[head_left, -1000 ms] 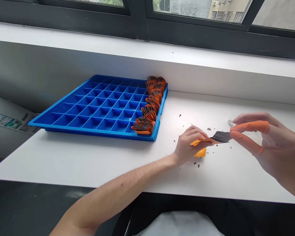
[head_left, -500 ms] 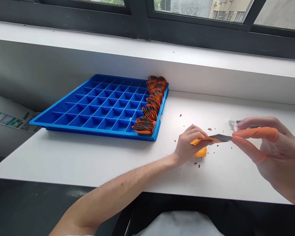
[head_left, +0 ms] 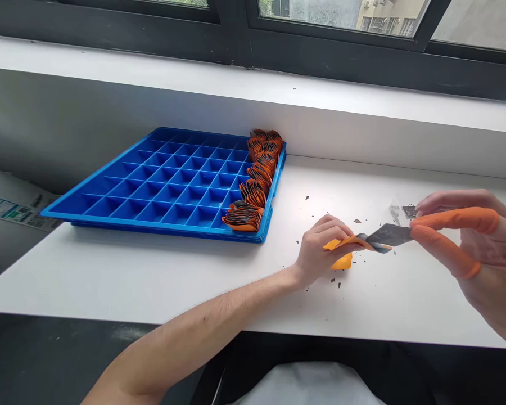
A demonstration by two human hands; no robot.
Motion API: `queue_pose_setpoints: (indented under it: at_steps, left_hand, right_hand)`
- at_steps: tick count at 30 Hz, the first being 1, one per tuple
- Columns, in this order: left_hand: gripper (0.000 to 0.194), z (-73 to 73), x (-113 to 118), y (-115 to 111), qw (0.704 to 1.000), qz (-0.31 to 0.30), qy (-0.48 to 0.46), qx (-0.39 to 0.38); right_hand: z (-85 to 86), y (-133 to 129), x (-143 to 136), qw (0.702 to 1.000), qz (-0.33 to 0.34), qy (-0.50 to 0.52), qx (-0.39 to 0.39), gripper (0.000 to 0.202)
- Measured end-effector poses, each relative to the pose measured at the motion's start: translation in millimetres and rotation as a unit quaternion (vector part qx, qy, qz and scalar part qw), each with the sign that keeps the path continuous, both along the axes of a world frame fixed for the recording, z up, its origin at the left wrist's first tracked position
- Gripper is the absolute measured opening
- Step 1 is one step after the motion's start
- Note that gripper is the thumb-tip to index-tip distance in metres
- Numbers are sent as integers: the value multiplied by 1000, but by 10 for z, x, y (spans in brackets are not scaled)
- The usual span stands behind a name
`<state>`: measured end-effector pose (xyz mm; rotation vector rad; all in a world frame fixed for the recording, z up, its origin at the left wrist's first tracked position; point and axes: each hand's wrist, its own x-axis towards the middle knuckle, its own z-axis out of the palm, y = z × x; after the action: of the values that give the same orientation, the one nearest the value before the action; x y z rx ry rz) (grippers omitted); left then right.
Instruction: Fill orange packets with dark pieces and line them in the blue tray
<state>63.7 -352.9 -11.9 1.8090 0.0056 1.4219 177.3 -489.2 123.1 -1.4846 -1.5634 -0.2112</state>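
Over the right half of the white tabletop (head_left: 172, 275), an orange strip (head_left: 356, 241) and a dark sheet (head_left: 390, 234) hang between the person's two hands, raised a little off the surface. The left hand (head_left: 322, 247) has its fingers clamped on the orange strip, whose free end curls and shows a grey underside. The right hand (head_left: 476, 242) wears orange finger covers (head_left: 468, 219) on thumb and forefinger, and these two are pinched together on the pointed right end of the dark sheet. At its left end the sheet meets the strip; whether they are joined there cannot be told. Below the left hand lies a yellow-orange object (head_left: 342, 261), partly hidden. Just beyond the right hand's fingertips are a clear plastic piece (head_left: 395, 214) and a small dark patterned piece (head_left: 410, 211). Dark flakes (head_left: 333, 280) are scattered around. To the left stands a blue tray (head_left: 164, 233) divided into compartments, with bundles (head_left: 253, 192) of folded orange and dark pieces along its right side. Behind runs a white ledge (head_left: 152, 79) under a dark window frame (head_left: 236, 39); a white sack (head_left: 12, 211) with a printed label sits at far left.
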Motion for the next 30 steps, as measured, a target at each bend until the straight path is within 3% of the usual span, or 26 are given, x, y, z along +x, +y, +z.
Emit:
queue_pose_setpoints:
  at_steps: [18,26,30]
  left_hand:
    - [27,-15,14,7,999,22,-20,22]
    - [27,1,11,2,999,27,-18,35]
    - [27,0,13,-3,999,30,-14,44]
  right_hand:
    - [45,-46,-32,983,-96,-158,2,12]
    - [40,-67,-101,976,-118,-179,-23,11]
    - [-13,-40,-113,977,-86,-195,-18,10]
